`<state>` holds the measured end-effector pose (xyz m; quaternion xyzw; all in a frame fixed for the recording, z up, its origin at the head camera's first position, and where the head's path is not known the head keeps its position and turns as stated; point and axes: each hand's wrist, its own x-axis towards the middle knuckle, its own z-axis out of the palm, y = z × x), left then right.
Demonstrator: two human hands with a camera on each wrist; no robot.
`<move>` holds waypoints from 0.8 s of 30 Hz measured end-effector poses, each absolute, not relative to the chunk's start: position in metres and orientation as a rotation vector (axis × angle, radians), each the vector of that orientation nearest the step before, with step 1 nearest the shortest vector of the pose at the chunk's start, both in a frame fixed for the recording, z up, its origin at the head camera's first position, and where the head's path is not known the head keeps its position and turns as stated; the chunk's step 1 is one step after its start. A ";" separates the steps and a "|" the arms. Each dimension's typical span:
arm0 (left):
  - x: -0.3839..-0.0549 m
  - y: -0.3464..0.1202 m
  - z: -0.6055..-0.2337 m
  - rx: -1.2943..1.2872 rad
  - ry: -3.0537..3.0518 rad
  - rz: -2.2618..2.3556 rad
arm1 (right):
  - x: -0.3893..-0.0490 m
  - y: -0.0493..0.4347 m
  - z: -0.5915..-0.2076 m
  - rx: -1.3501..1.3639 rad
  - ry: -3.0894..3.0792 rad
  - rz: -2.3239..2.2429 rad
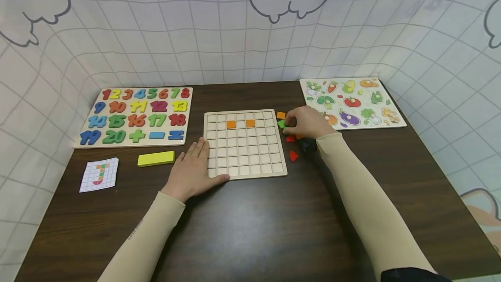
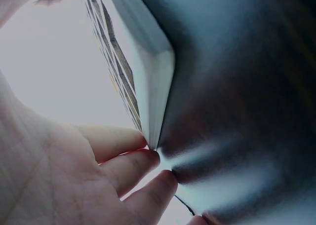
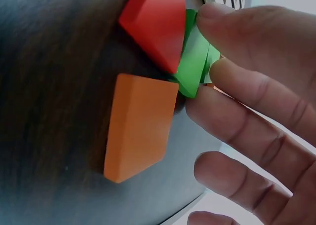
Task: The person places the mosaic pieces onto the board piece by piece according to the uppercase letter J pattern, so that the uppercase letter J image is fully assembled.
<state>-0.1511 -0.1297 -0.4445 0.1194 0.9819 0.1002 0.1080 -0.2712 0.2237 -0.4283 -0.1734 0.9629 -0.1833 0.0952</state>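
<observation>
My left hand (image 1: 192, 166) lies with spread fingers along the left edge of a wooden grid board (image 1: 243, 147), its thumb at the front edge. In the left wrist view, fingertips (image 2: 143, 158) touch the board's corner. Two orange square blocks (image 1: 231, 124) sit in the board's upper cells. Right of the board, my right hand (image 1: 307, 122) pinches a green block (image 3: 192, 62) between thumb and fingers. Another green piece shows behind it. Close by lie a red block (image 3: 158, 27) and an orange block (image 3: 140, 129). A red rounded piece (image 1: 293, 156) lies nearer me.
A number puzzle (image 1: 188, 129) stands at the back left, a vegetable puzzle (image 1: 375, 125) at the back right. On the left lie a yellow bar (image 1: 156, 159) and a card with a coloured hook-shaped pattern (image 1: 99, 174). A tile-patterned cloth (image 1: 235, 34) rises behind the table.
</observation>
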 end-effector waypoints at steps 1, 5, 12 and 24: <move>-0.151 -0.130 -0.445 0.352 2.889 0.294 | -0.270 0.224 -0.428 -0.517 2.851 -0.545; -0.151 -0.130 -0.445 0.353 2.887 0.292 | -0.269 0.224 -0.427 -0.516 2.845 -0.518; -0.151 -0.131 -0.443 0.353 2.884 0.293 | -0.267 0.222 -0.426 -0.534 2.851 -0.410; -0.151 -0.130 -0.443 0.354 2.881 0.301 | -0.267 0.223 -0.430 -0.540 2.862 -0.386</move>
